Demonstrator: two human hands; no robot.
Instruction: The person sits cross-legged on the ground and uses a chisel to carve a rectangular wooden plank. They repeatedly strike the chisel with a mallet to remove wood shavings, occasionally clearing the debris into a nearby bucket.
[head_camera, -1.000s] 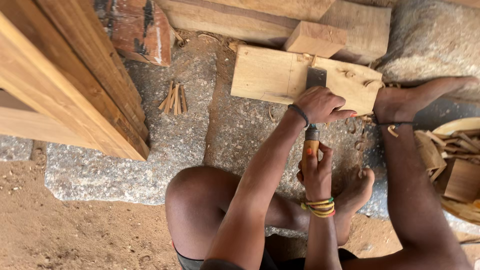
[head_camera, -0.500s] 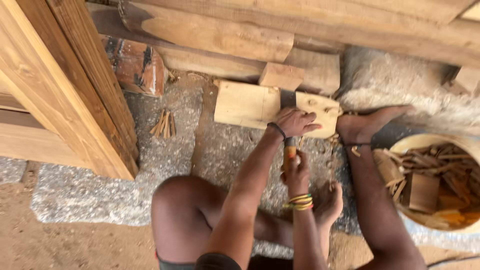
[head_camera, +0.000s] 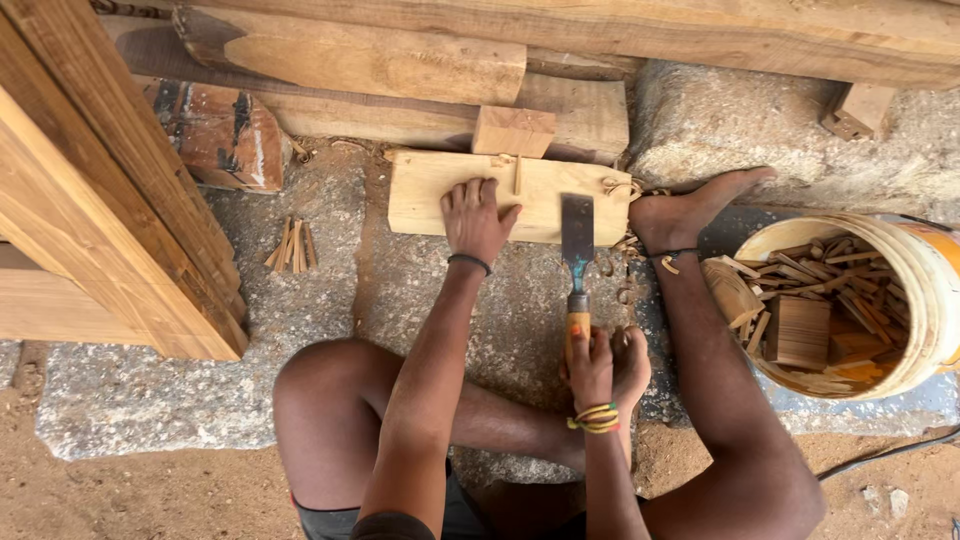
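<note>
On stone, left hand (head_camera: 478, 218) steadies board (head_camera: 430, 195); right hand (head_camera: 590, 368) grips chisel (head_camera: 577, 240).

A bucket (head_camera: 925, 300) stands at the right, filled with wood scraps (head_camera: 810, 310). A small bundle of thin sticks (head_camera: 292, 245) lies on the stone slab (head_camera: 150, 400) at the left. Far left sits a dark reddish block (head_camera: 220, 135) with pale marks. Long timber beams (head_camera: 400, 60) run across the far side, and a small wooden block (head_camera: 512, 131) rests against them. Slanting planks (head_camera: 90, 220) fill the left edge. A rough boulder (head_camera: 730, 125) lies far right. Near, the ground is sandy soil (head_camera: 120, 495), and a thin cable (head_camera: 890, 452) crosses it at the right.
</note>
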